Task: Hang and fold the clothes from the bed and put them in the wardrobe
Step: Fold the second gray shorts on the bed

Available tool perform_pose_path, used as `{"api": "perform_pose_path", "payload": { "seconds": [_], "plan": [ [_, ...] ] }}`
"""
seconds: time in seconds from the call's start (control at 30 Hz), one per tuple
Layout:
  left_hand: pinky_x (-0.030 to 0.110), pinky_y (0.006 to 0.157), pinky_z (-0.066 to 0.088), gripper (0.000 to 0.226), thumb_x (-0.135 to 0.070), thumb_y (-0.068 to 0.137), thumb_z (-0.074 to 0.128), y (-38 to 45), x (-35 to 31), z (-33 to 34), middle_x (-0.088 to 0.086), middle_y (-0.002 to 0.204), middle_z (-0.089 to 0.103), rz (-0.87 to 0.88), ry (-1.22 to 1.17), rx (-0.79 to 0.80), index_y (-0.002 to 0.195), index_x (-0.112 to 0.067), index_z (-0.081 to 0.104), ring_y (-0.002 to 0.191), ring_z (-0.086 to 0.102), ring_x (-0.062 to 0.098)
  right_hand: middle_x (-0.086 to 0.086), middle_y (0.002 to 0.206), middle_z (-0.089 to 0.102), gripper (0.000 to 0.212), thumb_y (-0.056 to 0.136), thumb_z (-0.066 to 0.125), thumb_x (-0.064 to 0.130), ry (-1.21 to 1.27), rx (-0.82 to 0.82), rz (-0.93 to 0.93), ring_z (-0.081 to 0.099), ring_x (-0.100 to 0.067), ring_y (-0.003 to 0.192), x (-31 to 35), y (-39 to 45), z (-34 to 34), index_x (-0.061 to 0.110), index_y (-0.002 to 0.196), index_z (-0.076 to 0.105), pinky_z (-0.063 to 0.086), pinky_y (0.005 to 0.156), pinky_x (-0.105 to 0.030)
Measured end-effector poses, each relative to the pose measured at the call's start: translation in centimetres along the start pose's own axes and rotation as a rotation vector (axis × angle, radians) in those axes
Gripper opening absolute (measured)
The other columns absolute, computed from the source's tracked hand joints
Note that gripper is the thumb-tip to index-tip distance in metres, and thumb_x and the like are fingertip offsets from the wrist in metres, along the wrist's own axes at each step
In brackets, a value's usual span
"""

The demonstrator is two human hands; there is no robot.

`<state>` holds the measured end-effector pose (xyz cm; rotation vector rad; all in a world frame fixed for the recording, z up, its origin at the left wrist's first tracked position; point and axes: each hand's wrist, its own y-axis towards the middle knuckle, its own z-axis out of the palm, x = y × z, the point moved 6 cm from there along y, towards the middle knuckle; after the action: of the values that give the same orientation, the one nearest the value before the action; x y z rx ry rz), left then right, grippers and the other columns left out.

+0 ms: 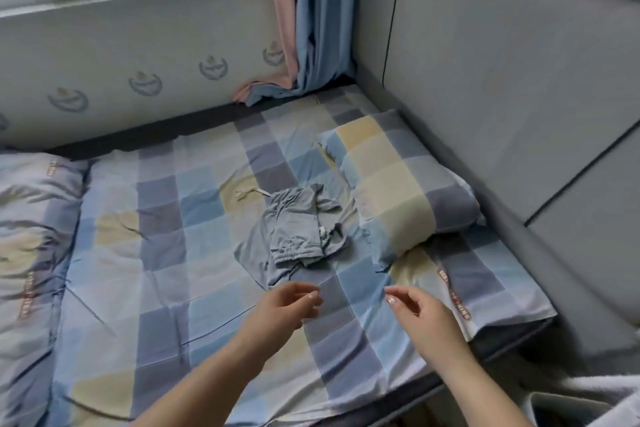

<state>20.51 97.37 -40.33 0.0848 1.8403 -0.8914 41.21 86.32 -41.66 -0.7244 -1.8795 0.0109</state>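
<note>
1. The grey shorts point(294, 229) lie crumpled on the checked bedsheet point(166, 253), their pale drawstring point(247, 193) trailing off the far side.
2. My left hand point(282, 307) hovers just short of the shorts' near edge — fingers loosely curled, holding nothing, not touching the cloth.
3. My right hand point(420, 314) hangs to the right of the shorts and nearer to me, fingers relaxed and slightly bent — it has hold of nothing either.
4. The checked pillow point(408, 191) lies just right of the shorts, its edge touching or nearly touching them; I cannot tell which.
5. A patterned quilt point(31, 236) is bunched well left of the shorts.
6. The grey headboard point(502, 80) rises beyond the pillow.
</note>
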Motion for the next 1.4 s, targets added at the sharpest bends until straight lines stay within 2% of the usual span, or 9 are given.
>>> {"api": "perform_pose_path", "payload": {
  "seconds": [0.33,0.53,0.67,0.8,0.9,1.0,1.07,1.2,1.4],
  "plan": [
    [0.02,0.077,0.048,0.008,-0.032,0.09,0.061,18.7,8.3,-3.0,-0.017,0.085,0.067,-0.071,0.246,-0.027,0.096,-0.032,0.067,0.081,0.062,0.001,0.013,0.094,0.068,0.014,0.092,0.056,0.022,-0.193,0.188,0.066,0.062,-0.006,0.092,-7.1,18.6,9.4,0.031,0.094,0.067,0.047,0.08,-0.021],
    [0.02,0.097,0.037,0.031,-0.032,0.093,0.054,28.7,16.4,-4.6,-0.004,0.129,0.057,0.006,0.763,-0.063,0.121,-0.022,0.063,0.119,0.052,0.012,0.006,0.129,0.057,0.026,0.092,0.056,0.029,-0.332,0.338,0.072,0.055,-0.004,0.11,-14.5,27.3,19.0,0.025,0.116,0.064,0.036,0.081,-0.015],
    [0.026,0.113,0.025,0.038,-0.036,0.093,0.05,35.3,19.6,-3.9,-0.003,0.152,0.032,0.187,1.006,-0.063,0.128,-0.025,0.058,0.14,0.028,0.016,-0.001,0.156,0.021,0.037,0.092,0.056,0.031,-0.388,0.328,0.043,0.038,-0.012,0.135,-18.4,32.9,23.7,0.022,0.128,0.058,0.03,0.102,-0.019],
    [0.032,0.117,0.019,0.042,-0.033,0.092,0.05,39.9,21.3,-1.9,-0.002,0.16,0.012,0.3,1.129,-0.058,0.134,-0.032,0.05,0.147,0.009,0.018,0.001,0.159,0.013,0.046,0.092,0.056,0.028,-0.366,0.323,0.047,0.052,-0.009,0.118,-20.9,36.0,26.6,0.018,0.136,0.05,0.035,0.094,-0.014],
    [0.034,0.103,0.034,0.056,-0.018,0.087,0.053,42.8,21.8,-0.5,0.002,0.16,0.007,0.342,1.106,-0.068,0.14,-0.024,0.034,0.14,0.029,0.023,0.008,0.156,0.022,0.048,0.092,0.054,0.021,-0.351,0.315,-0.049,0.051,-0.002,0.107,-21.7,37.6,28.2,0.016,0.139,0.046,0.028,0.088,-0.006],
    [0.038,0.085,0.048,0.074,-0.01,0.087,0.049,44.5,21.2,0.3,0.003,0.159,0.008,0.409,1.118,-0.075,0.149,-0.032,0.015,0.121,0.05,0.03,0.006,0.152,0.031,0.045,0.092,0.05,0.011,-0.312,0.258,-0.161,0.04,-0.009,0.132,-20.8,37.9,28.4,0.015,0.136,0.05,0.027,0.108,-0.017],
    [0.039,0.083,0.049,0.064,-0.018,0.09,0.048,44.7,20.3,0.4,0.004,0.145,0.033,0.463,1.112,-0.079,0.147,-0.033,0.023,0.113,0.054,0.029,0.009,0.145,0.041,0.043,0.089,0.05,0.004,-0.249,0.207,-0.282,0.038,-0.007,0.134,-19.5,37.3,28.1,0.015,0.131,0.056,0.03,0.111,-0.023],
    [0.033,0.076,0.047,0.029,-0.023,0.087,0.053,43.3,18.0,-0.8,0.001,0.108,0.055,0.425,0.98,-0.114,0.116,-0.024,0.056,0.096,0.059,0.025,0.017,0.129,0.048,0.04,0.088,0.051,0.002,-0.199,0.206,-0.344,0.043,0.003,0.123,-17.1,34.6,27.0,0.015,0.125,0.061,0.029,0.105,-0.01],
    [0.025,0.074,0.045,0.021,-0.027,0.08,0.071,35.5,11.3,-4.7,-0.003,0.094,0.063,0.462,0.728,-0.193,0.1,-0.023,0.069,0.088,0.06,0.017,0.011,0.11,0.05,0.032,0.079,0.062,0.009,-0.099,0.071,-0.373,0.057,-0.01,0.099,-8.5,29.4,24.3,0.023,0.106,0.051,0.047,0.086,-0.028]
  ]
}}
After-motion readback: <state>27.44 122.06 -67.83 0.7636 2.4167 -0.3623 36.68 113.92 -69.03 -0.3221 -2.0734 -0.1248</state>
